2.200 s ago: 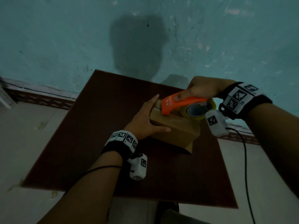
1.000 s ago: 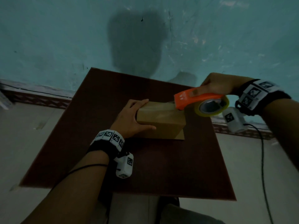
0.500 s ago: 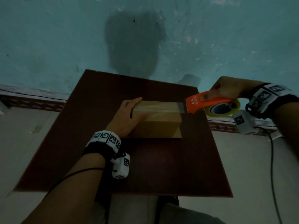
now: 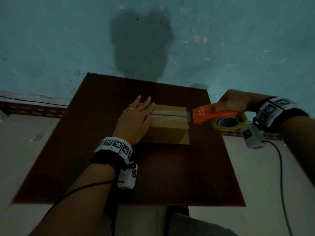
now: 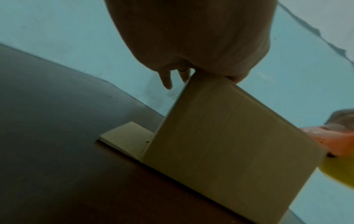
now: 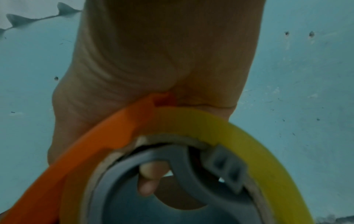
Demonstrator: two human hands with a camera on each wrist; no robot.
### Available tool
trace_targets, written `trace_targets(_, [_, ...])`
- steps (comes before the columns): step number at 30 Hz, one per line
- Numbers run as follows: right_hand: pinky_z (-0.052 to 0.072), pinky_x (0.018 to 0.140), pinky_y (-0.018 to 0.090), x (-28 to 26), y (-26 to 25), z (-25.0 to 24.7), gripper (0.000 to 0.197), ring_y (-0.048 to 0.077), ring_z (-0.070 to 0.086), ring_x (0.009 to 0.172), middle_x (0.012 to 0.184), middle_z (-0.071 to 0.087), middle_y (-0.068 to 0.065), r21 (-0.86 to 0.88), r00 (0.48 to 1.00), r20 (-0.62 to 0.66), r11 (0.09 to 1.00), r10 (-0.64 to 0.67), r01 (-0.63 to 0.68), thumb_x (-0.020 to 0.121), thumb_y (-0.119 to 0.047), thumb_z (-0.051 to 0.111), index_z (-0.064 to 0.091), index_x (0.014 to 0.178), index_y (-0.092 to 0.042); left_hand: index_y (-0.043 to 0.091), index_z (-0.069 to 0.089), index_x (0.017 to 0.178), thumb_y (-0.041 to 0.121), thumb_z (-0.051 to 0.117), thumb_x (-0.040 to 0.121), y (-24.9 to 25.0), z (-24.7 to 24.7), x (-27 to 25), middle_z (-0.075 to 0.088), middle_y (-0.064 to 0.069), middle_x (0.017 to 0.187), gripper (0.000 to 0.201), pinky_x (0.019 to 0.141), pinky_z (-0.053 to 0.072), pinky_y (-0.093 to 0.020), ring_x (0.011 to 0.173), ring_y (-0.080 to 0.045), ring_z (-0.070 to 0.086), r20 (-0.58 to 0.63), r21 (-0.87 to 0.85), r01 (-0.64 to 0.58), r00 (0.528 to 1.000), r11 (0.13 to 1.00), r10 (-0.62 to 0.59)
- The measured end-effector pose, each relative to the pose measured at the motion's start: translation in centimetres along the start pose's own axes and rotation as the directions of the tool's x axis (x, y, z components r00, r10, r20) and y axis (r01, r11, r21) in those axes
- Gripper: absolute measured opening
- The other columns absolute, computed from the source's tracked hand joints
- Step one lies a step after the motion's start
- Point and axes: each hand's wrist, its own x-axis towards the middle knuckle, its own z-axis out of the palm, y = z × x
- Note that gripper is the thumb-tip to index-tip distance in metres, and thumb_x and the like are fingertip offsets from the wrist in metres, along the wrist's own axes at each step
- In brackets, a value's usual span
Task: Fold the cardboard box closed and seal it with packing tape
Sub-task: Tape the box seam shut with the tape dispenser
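1. Cardboard box (image 4: 167, 124) found near the middle of the brown table (image 4: 102, 167), top flaps folded shut, contents hidden.
2. Strip of tape (image 4: 168, 114) noted along the top seam of the box, running off its right edge to the orange tape dispenser (image 4: 207, 114).
3. Left hand (image 4: 136, 119) laid flat on the left end of the box, fingers straight and slightly spread, some reaching past the far edge; nothing gripped.
4. Right hand (image 4: 233, 101) just right of the box, fingers curled round the dispenser, thumb pressed on its orange side; one fingertip seen through the roll's hub in the right wrist view.
5. Yellow tape roll (image 6: 239, 136) seated in the dispenser.
6. Loose flap (image 5: 126, 136) seen lying flat on the table at the foot of the box's left side.
7. Judged light, stiff at the walls, likely to slide on the smooth table; best held by downward pressure on top or by opposite side walls, not by the flaps.
8. Tape judged not yet cut.
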Motion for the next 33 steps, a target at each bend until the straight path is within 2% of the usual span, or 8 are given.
trace_targets(5, [0.054,0.069,0.031,0.7,0.1,1.6,0.065,0.021,0.072,0.068,0.079,0.079,0.013,-0.004,1.0,-0.002,1.0,-0.009,0.009,0.088,-0.07,0.07,0.081,0.083,-0.006,0.031,0.032,0.165,0.067,0.015,0.104,1.6,-0.3,-0.2,0.019,0.011,0.175,0.073,0.131,0.008,-0.052,0.164,-0.022,-0.002,0.004,0.191,0.073,0.997,0.979,-0.075])
trace_targets(12, [0.056,0.078,0.036,1.1,-1.6,3.6,0.064,0.022,0.071,0.073,0.085,0.078,0.012,0.057,0.997,0.024,0.996,-0.068,0.067,0.091,-0.07,0.065,0.08,0.088,-0.009,0.012,0.024,0.168,0.036,0.023,0.109,2.8,0.0,1.0,0.016,-0.008,0.177,0.064,0.13,0.003,-0.055,0.163,-0.034,-0.006,-0.026,0.461,0.166,0.984,0.871,-0.174])
trace_targets(15, [0.059,0.08,0.043,1.5,-3.5,5.2,0.068,0.022,0.069,0.07,0.085,0.077,0.015,0.113,0.994,-0.023,0.988,-0.102,0.104,0.09,-0.072,0.067,0.079,0.084,-0.006,0.007,0.029,0.165,0.031,0.03,0.106,2.1,-0.8,1.3,0.025,-0.014,0.173,0.064,0.131,0.006,-0.053,0.163,-0.035,0.006,-0.052,0.476,0.201,0.978,0.856,-0.2])
trace_targets(18, [0.061,0.085,0.043,1.7,-5.9,6.7,0.069,0.028,0.075,0.079,0.089,0.078,0.014,0.182,0.99,-0.016,0.973,-0.142,0.142,0.09,-0.071,0.067,0.08,0.09,-0.003,0.013,0.033,0.165,0.058,0.018,0.105,2.1,-0.9,1.0,0.029,-0.015,0.172,0.076,0.13,0.008,-0.052,0.161,-0.037,0.017,-0.063,0.412,0.23,0.972,0.882,-0.224])
trace_targets(20, [0.06,0.081,0.04,1.7,-7.3,7.6,0.069,0.025,0.074,0.077,0.091,0.078,0.014,0.224,0.986,0.005,0.961,-0.167,0.162,0.093,-0.069,0.066,0.08,0.095,-0.001,0.019,0.026,0.167,0.084,0.01,0.092,2.5,-0.8,0.8,0.021,-0.016,0.174,0.101,0.129,0.002,-0.055,0.162,-0.041,0.009,-0.038,0.385,0.281,0.957,0.879,-0.289])
trace_targets(22, [0.057,0.076,0.037,1.8,-8.4,8.4,0.07,0.022,0.07,0.073,0.091,0.077,0.014,0.258,0.983,0.007,0.951,-0.181,0.173,0.094,-0.068,0.065,0.079,0.097,0.0,0.019,0.022,0.169,0.094,0.008,0.083,2.7,-0.7,0.8,0.015,-0.016,0.176,0.115,0.129,-0.002,-0.057,0.162,-0.041,0.002,-0.034,0.398,0.312,0.945,0.862,-0.326])
trace_targets(28, [0.053,0.071,0.032,1.6,-9.3,9.0,0.054,0.018,0.067,0.067,0.079,0.072,0.006,0.359,0.988,0.012,0.923,-0.153,0.138,0.092,-0.065,0.069,0.07,0.08,-0.013,0.013,0.022,0.168,0.068,0.024,0.101,3.4,-0.1,1.1,0.014,-0.014,0.176,0.087,0.127,-0.001,-0.063,0.163,-0.035,0.005,-0.042,0.413,0.333,0.937,0.848,-0.347])
trace_targets(33, [0.048,0.063,0.03,0.8,-10.2,8.2,0.06,0.019,0.063,0.064,0.07,0.067,0.005,0.249,0.987,-0.091,0.956,-0.136,0.154,0.089,-0.069,0.071,0.07,0.075,-0.01,0.012,0.021,0.168,0.064,0.028,0.101,3.4,0.2,1.2,0.014,-0.012,0.177,0.085,0.127,0.003,-0.062,0.163,-0.032,0.008,-0.063,0.393,0.346,0.935,0.852,-0.35])
